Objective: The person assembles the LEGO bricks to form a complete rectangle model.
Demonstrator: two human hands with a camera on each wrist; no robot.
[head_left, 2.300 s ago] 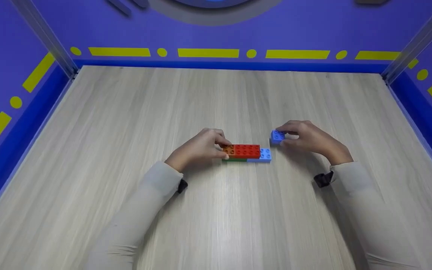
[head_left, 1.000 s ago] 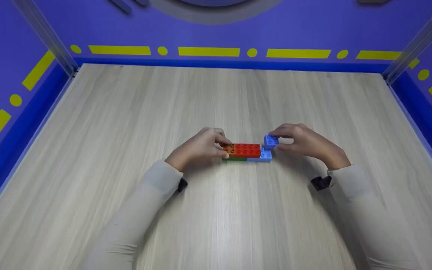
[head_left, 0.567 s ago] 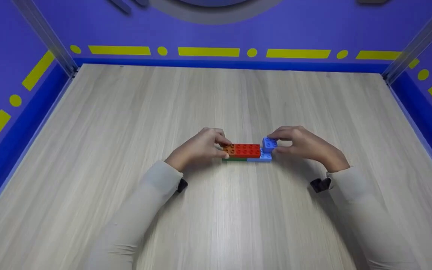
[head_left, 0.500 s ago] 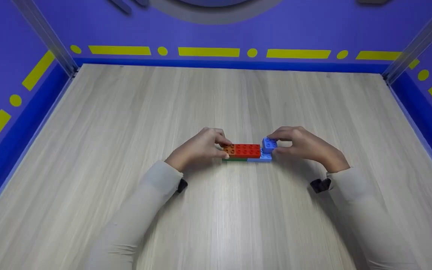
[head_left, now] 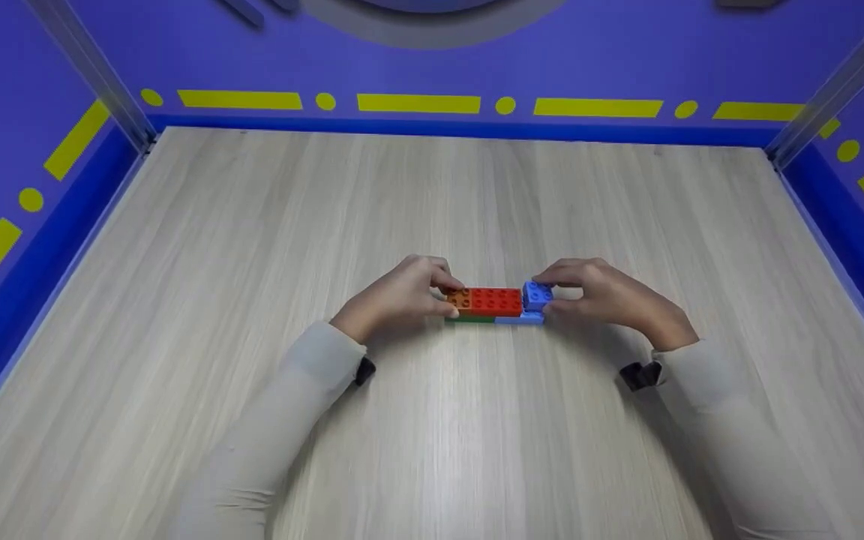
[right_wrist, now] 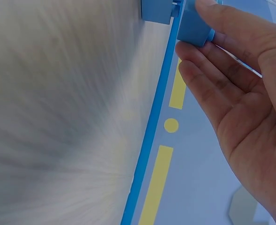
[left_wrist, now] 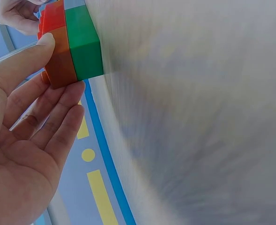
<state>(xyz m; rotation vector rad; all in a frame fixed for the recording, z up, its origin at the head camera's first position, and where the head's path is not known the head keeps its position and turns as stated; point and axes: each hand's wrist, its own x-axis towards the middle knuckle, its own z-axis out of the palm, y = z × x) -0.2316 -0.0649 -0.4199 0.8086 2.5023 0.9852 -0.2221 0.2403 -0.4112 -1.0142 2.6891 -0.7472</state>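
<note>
My left hand [head_left: 398,294] pinches an orange toy building brick [left_wrist: 63,58] between thumb and fingers. Beside that brick, a longer red brick [head_left: 496,301] continues the upper row. Beneath them lie a green brick [left_wrist: 85,44] and a light blue brick [head_left: 520,320], flat on the table. My right hand [head_left: 606,292] pinches a small blue brick [head_left: 537,295] by its sides, just right of the red one. In the right wrist view, a narrow gap with studs showing separates this blue brick from the light blue brick below.
The wood-grain table [head_left: 432,435] stretches around the bricks on all sides. Blue panels with yellow dashes [head_left: 417,103] enclose its back and sides. Metal corner posts [head_left: 91,67] stand at the back left and back right. A black strap [head_left: 640,374] shows at the right wrist.
The right hand has carried the blue brick leftward and toward the body, from beside the row to over the light blue brick, then lower. The left hand has kept its hold in place.
</note>
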